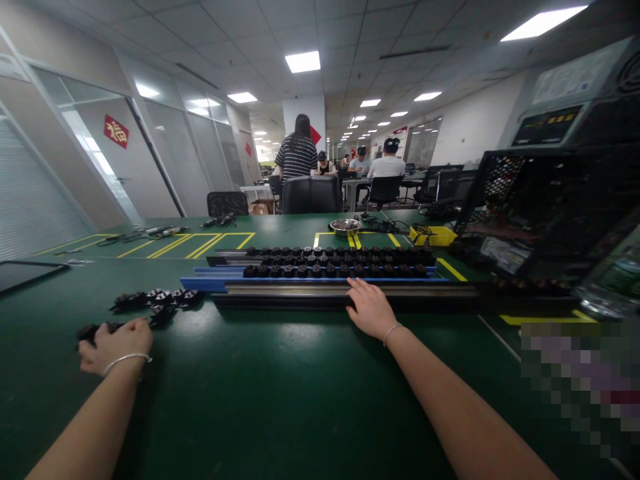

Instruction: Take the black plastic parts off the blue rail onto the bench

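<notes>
At the lower left, my left hand (117,347) has its fingers curled over small black socket-like parts (89,331); the fingers partly hide them. Beyond it lies a loose group of similar black parts (155,299), some with shiny metal faces. My right hand (371,308) is flat with its fingers stretched forward, resting on the near long black rail (285,300). Behind that rail runs a blue rail (200,283). Rows of small black parts (316,270) sit along the rails, side by side.
A metal bowl (345,227) and a yellow box (433,235) stand toward the back of the green table (280,387). An open computer case (530,207) rises at right, beside a clear plastic container (617,273). Cables (145,233) lie at back left; a dark flat panel (25,275) is at far left.
</notes>
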`<state>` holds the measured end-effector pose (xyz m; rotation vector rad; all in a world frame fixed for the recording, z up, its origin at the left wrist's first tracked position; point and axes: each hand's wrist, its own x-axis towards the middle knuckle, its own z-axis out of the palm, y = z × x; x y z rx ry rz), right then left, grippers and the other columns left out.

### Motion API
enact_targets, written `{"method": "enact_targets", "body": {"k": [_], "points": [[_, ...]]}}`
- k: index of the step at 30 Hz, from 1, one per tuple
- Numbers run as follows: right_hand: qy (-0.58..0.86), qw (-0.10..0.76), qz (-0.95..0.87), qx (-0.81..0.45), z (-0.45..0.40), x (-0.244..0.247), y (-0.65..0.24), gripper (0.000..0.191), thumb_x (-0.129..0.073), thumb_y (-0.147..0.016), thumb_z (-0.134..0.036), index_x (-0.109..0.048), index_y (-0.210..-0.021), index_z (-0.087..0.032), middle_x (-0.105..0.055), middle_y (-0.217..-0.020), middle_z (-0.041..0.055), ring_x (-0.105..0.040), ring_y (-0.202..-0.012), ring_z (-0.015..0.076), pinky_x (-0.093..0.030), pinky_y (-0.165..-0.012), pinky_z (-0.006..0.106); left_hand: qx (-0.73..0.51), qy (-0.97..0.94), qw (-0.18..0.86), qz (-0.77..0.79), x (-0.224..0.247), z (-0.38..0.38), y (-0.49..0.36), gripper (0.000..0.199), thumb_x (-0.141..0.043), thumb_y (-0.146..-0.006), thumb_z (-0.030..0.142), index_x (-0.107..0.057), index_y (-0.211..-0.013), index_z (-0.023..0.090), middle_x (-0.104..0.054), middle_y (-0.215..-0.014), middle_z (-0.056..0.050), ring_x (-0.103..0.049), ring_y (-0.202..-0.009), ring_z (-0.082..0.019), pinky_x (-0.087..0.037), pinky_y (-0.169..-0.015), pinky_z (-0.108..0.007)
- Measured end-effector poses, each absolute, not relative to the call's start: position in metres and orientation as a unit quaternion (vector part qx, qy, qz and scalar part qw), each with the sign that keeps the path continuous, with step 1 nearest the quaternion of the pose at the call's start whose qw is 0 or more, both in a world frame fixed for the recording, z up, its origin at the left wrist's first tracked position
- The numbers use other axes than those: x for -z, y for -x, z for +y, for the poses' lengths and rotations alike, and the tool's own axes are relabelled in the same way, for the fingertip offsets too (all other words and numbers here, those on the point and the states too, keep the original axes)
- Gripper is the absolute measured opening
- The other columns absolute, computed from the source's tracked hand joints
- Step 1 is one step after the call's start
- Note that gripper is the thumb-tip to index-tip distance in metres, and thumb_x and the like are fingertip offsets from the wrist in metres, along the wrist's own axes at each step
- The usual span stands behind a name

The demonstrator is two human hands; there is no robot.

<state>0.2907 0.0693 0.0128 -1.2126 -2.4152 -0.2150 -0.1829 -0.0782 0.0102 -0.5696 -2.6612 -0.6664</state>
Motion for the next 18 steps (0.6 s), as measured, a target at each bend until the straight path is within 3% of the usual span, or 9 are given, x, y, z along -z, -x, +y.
{"method": "enact_targets", "body": {"k": [3,6,8,11,14,18], "points": [[0.437,0.214,-0.87,0.076,0.069,-0.012,-0.29,0.023,-0.051,-0.075,-0.025,-0.058,-0.096,-0.018,-0.044,-0.134,0.0084,-0.034,-0.126,0.0234,-0.029,-0.1,0.041,0.3,0.268,0.208,-0.892,-0.021,-0.059,0.147,0.047,-0.031,-0.078,0.047,-0.061,-0.105,0.022,-0.035,-0.139,-0.008,-0.025,-0.127,-0.035,-0.029,-0.095,-0.058],[0.436,0.214,-0.871,0.075,0.068,-0.012,-0.29,0.025,-0.051,-0.075,-0.025,-0.058,-0.098,-0.018,-0.044,-0.134,0.0087,-0.034,-0.126,0.0234,-0.029,-0.099,0.04,0.306,0.446,0.243,-0.806,-0.032,-0.03,0.1,0.045,-0.035,-0.08,0.038,-0.061,-0.107,0.013,-0.038,-0.137,-0.013,-0.028,-0.128,-0.03,-0.024,-0.105,-0.047],[0.43,0.219,-0.873,0.071,0.068,-0.013,-0.29,0.026,-0.05,-0.077,-0.028,-0.058,-0.099,-0.018,-0.044,-0.134,0.0089,-0.034,-0.126,0.0235,-0.029,-0.099,0.04,0.299,0.534,0.219,-0.76,-0.035,-0.011,0.062,0.043,-0.037,-0.08,0.035,-0.059,-0.109,0.013,-0.04,-0.136,-0.013,-0.033,-0.126,-0.026,-0.026,-0.106,-0.042],[0.42,0.247,-0.872,0.055,0.07,-0.016,-0.296,0.026,-0.043,-0.082,-0.032,-0.058,-0.099,-0.02,-0.052,-0.127,0.0068,-0.04,-0.121,0.0216,-0.031,-0.098,0.039,0.257,0.638,0.166,-0.707,-0.03,0.009,0.002,0.04,-0.036,-0.083,0.036,-0.056,-0.115,0.022,-0.04,-0.138,-0.006,-0.027,-0.13,-0.022,-0.026,-0.106,-0.042],[0.452,0.313,-0.833,0.062,0.077,-0.02,-0.313,0.026,-0.037,-0.084,-0.029,-0.06,-0.094,-0.021,-0.06,-0.115,0.0055,-0.046,-0.114,0.0202,-0.031,-0.097,0.038,0.224,0.676,0.127,-0.69,-0.02,0.019,-0.045,0.041,-0.033,-0.085,0.04,-0.052,-0.12,0.029,-0.038,-0.14,-0.001,-0.024,-0.132,-0.023,-0.021,-0.107,-0.049],[0.571,0.393,-0.711,0.117,0.092,-0.02,-0.349,0.031,-0.04,-0.078,-0.022,-0.056,-0.104,-0.016,-0.056,-0.118,0.0111,-0.041,-0.117,0.0249,-0.028,-0.098,0.044,0.219,0.68,0.12,-0.69,-0.007,0.022,-0.067,0.04,-0.032,-0.086,0.041,-0.052,-0.12,0.031,-0.041,-0.138,-0.003,-0.026,-0.131,-0.023,-0.016,-0.107,-0.053]]}}
